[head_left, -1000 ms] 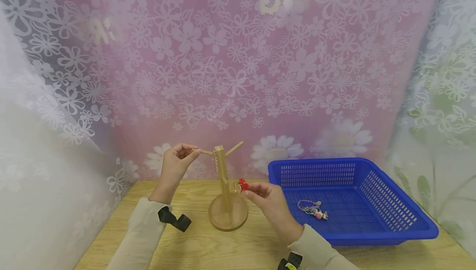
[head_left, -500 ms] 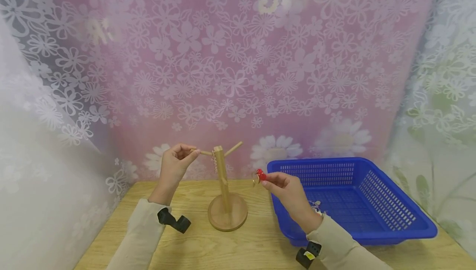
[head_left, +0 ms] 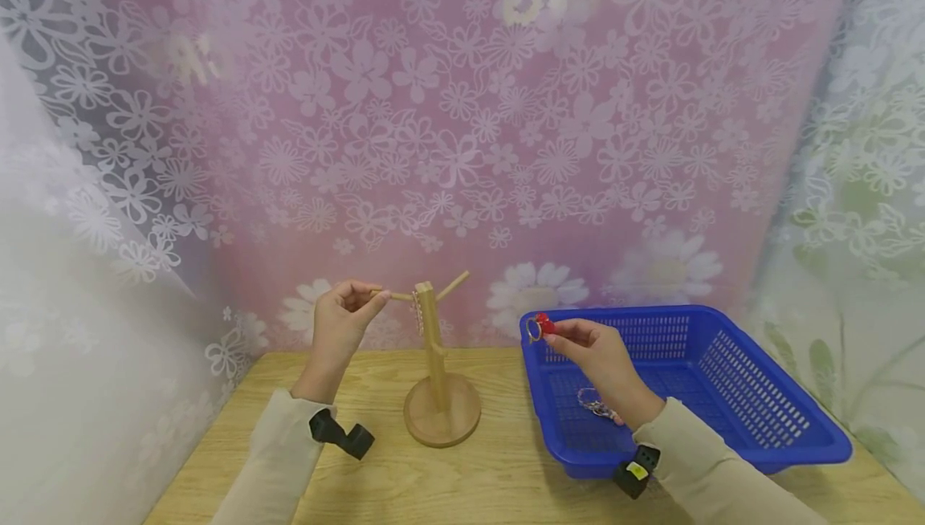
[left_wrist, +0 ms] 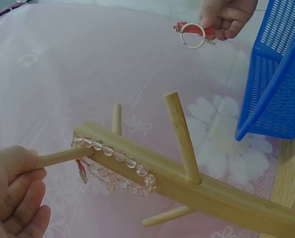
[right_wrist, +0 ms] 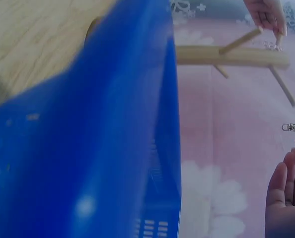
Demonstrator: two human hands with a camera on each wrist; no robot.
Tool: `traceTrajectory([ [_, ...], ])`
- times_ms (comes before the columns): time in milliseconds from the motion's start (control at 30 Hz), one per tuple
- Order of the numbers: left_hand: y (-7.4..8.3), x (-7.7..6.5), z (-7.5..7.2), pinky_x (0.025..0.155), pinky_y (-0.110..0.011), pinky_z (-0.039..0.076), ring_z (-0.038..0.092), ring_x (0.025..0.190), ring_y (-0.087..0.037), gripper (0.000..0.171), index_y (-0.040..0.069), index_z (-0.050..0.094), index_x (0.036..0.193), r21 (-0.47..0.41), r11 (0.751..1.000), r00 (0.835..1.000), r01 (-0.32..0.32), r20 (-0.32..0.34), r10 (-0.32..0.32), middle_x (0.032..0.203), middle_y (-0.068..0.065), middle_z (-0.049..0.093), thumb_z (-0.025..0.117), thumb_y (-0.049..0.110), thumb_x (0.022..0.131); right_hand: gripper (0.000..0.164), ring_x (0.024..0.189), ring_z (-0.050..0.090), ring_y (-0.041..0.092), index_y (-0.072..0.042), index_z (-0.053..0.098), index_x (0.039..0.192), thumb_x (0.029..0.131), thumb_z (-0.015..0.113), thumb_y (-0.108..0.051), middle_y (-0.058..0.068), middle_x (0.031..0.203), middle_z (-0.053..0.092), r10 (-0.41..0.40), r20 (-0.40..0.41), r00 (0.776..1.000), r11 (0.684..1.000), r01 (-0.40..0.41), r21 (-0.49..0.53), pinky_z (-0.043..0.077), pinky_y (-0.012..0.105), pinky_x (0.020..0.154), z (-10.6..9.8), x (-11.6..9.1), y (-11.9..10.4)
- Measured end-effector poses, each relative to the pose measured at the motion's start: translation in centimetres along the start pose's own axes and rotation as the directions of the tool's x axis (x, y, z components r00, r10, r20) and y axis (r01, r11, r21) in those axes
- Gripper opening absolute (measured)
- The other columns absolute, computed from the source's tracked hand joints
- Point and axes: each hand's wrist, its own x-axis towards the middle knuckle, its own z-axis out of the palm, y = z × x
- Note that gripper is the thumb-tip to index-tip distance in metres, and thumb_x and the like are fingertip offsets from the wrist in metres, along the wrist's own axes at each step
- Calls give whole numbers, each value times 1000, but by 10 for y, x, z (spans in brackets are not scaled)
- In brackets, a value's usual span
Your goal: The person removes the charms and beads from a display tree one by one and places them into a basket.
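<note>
With thumb and fingers my left hand [head_left: 340, 328] pinches the end of a peg [left_wrist: 63, 157] on a wooden stand [head_left: 436, 364] with a round base. A clear-beaded bracelet [left_wrist: 131, 162] hangs on that peg, close against the post. My right hand [head_left: 605, 360] pinches a keychain [head_left: 545, 323] by its red part, and its gold-coloured ring sticks out to the left. This hand is above the left side of a blue basket [head_left: 784, 453]. Under it in the basket lies a beaded strap with a charm [head_left: 594, 403], partly hidden by the hand. The right wrist view shows only part of the red piece.
Other pegs [left_wrist: 181, 136] stick out from the post in several directions. The blue basket stands on the right of the wood-grain table [head_left: 383, 477]. A pink flowered curtain [head_left: 462, 188] hangs behind, with pale cloth at both sides. Each wrist wears a black camera mount [head_left: 636, 473].
My right hand has carried the red keychain away from the stand, rightward and up, to over the basket's left side. The left hand stays at the peg, and the bracelet hangs as before.
</note>
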Motion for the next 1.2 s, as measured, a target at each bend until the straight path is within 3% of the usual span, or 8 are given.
traceTrajectory([
  [167, 2, -3, 3, 70, -21, 50, 63, 76, -17, 19, 0, 67, 92, 29, 1000, 999, 3, -35, -2, 80, -2, 67, 74, 15, 83, 36, 96, 60, 10, 0, 64, 110, 88, 68, -29, 7, 105, 68, -23, 14, 1000, 1000, 23, -15, 44, 42, 91, -18, 6, 3],
  [400, 10, -9, 8, 71, -19, 50, 62, 73, -7, 19, 0, 68, 93, 57, 998, 997, 21, -76, -17, 82, -7, 68, 74, 14, 83, 40, 97, 57, 11, 4, 62, 111, 88, 67, -29, -1, 102, 68, -1, 72, 997, 1000, 1, -4, 37, 51, 98, -42, 17, 7],
  [467, 21, -13, 10, 69, -18, 50, 61, 71, -5, 17, -3, 67, 93, 62, 998, 996, 20, -84, -15, 82, -10, 67, 72, 10, 84, 41, 98, 57, 12, 4, 62, 112, 89, 67, -30, 2, 105, 68, 3, 80, 997, 999, 0, -32, 37, 51, 97, -47, 19, 9],
  [600, 21, -16, 13, 68, -18, 50, 61, 70, -5, 17, -3, 67, 92, 66, 998, 994, -3, -105, 10, 83, -13, 67, 72, 11, 84, 41, 97, 57, 12, 1, 62, 112, 89, 67, -32, 4, 109, 66, 20, 92, 996, 997, -13, -72, 40, 47, 94, -58, 24, 15],
  [700, 8, -13, 15, 67, -18, 51, 61, 70, -6, 18, 0, 68, 90, 57, 998, 991, -15, -132, 23, 83, -13, 67, 74, 14, 82, 43, 100, 57, 14, 0, 62, 114, 89, 66, -35, 5, 113, 64, 35, 104, 994, 996, -26, -87, 41, 45, 93, -64, 27, 18],
  [800, 18, -17, 18, 65, -16, 49, 60, 69, -3, 17, -3, 67, 90, 55, 998, 988, -16, -155, 25, 82, -13, 67, 74, 10, 82, 45, 103, 56, 16, -1, 61, 115, 89, 64, -38, 10, 119, 61, 49, 111, 993, 993, -37, -109, 41, 48, 94, -69, 29, 19],
  [967, 39, -27, 23, 64, -14, 47, 58, 68, -2, 14, -8, 66, 89, 85, 996, 983, -20, -182, 35, 82, -16, 67, 71, 4, 83, 41, 98, 59, 10, -3, 63, 111, 88, 66, -37, 1, 115, 62, 77, 116, 990, 996, -70, -62, 46, 35, 91, -76, 36, 24],
  [1200, 43, -33, 29, 66, -14, 47, 58, 70, -4, 12, -7, 66, 88, 126, 992, 972, -22, -228, 51, 84, -17, 67, 71, 4, 83, 29, 98, 60, 6, -6, 64, 106, 89, 66, -30, -9, 108, 60, 89, 165, 982, 995, -96, 34, 49, 20, 83, -87, 45, 35],
])
